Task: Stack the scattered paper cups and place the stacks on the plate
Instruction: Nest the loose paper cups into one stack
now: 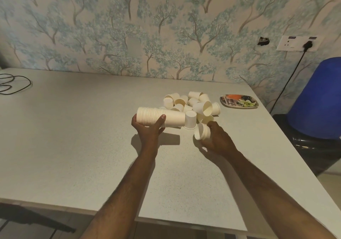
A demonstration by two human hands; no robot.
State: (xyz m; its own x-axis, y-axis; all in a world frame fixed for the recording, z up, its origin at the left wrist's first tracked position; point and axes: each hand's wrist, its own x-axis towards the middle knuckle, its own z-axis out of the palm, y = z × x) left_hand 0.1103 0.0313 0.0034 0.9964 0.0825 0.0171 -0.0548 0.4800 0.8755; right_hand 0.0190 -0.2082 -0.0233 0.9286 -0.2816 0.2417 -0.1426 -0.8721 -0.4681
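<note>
Head view: left hand (147, 126) grips a long stack (160, 117) of cups lying sideways above the counter (73, 137). Right hand (215, 139) holds a short stack (201, 134). Loose cups (191, 104) lie heaped just behind both; the plate (239, 101) sits beside the heap, right.

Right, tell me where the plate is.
In the head view the plate lies on the table at the far right, near its back corner, just right of the pile of loose cups and with no cups on it.
</note>
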